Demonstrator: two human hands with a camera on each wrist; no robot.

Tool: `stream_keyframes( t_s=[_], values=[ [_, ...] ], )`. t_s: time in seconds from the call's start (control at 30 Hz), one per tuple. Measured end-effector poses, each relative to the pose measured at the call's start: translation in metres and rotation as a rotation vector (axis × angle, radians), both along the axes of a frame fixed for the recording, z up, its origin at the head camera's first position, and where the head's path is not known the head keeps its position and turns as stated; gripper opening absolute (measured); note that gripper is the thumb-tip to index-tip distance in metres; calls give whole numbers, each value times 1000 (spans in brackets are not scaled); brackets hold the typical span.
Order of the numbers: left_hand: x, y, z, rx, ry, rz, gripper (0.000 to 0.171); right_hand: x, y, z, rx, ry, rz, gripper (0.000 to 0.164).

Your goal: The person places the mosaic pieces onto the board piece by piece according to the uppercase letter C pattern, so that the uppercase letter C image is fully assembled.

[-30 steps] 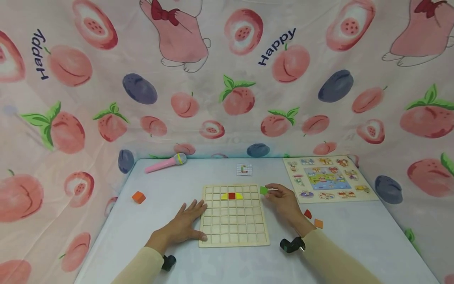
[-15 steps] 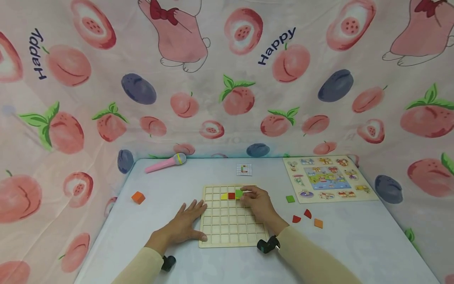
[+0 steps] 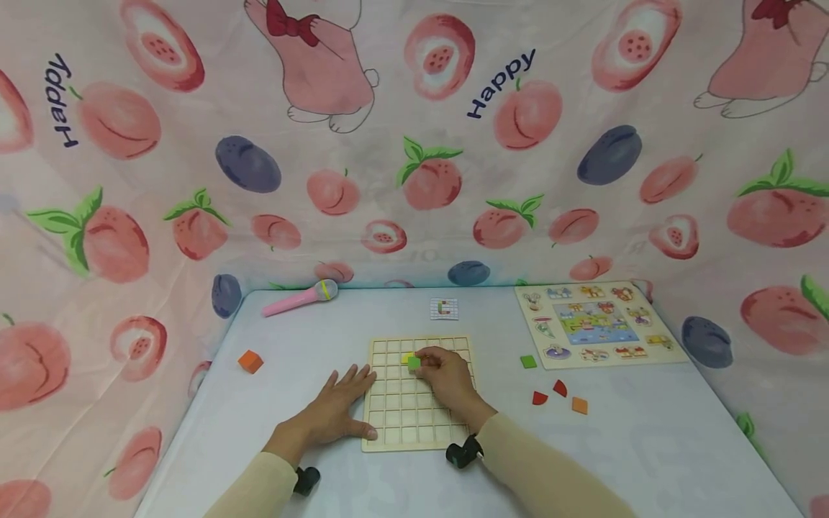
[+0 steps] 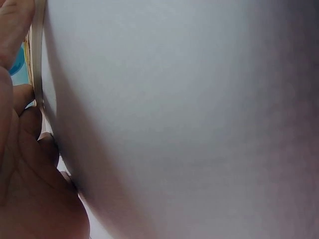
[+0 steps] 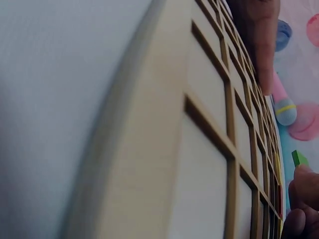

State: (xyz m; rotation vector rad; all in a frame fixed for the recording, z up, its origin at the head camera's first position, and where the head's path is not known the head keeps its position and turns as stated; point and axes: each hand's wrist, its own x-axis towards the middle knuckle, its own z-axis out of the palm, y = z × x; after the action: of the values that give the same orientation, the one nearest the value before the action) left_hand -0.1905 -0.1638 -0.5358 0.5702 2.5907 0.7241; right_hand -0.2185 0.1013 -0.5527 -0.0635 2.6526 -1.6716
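My right hand (image 3: 448, 381) pinches a green square tile (image 3: 414, 363) between thumb and fingertips, over the upper part of a wooden grid board (image 3: 392, 418). A bit of a yellow piece (image 3: 406, 357) shows beside the tile; the hand hides the other pieces of that row in the head view. The right wrist view shows the green tile (image 5: 299, 158) tilted at my fingertips, above the board's far side. My left hand (image 3: 333, 409) lies spread at the board's left edge, fingertips and thumb on its rim; its fingers (image 4: 37, 129) look straight along that edge.
Right of the board lie another green tile (image 3: 528, 362), red quarter-round pieces (image 3: 540, 398) and an orange tile (image 3: 579, 406). A picture puzzle board (image 3: 609, 360) stands behind them. A pattern card (image 3: 444, 309), a pink toy microphone (image 3: 301, 298) and an orange cube (image 3: 250, 361) lie farther out.
My right hand has carried the green tile leftward from beside the board to over the yellow piece. A second green tile and a red piece came into view behind it. The left hand stayed put.
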Motion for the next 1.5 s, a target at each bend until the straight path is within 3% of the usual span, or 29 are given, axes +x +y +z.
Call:
stream_keyframes(
  t_s=[0.4,0.87,1.03,1.27,1.5],
  values=[
    [0,0,-4,5,-1,16,113,3,-14,-4,212,72,-10,23],
    [1,0,-3,17,2,11,113,5,-14,-1,310,110,41,22],
    [1,-1,-4,10,-6,11,114,5,-13,0,281,86,40,21],
    [0,-2,-5,20,-13,5,113,5,-8,4,86,-11,47,27],
    [0,0,-5,19,-8,5,113,2,6,9,-34,-53,55,26]
  ],
)
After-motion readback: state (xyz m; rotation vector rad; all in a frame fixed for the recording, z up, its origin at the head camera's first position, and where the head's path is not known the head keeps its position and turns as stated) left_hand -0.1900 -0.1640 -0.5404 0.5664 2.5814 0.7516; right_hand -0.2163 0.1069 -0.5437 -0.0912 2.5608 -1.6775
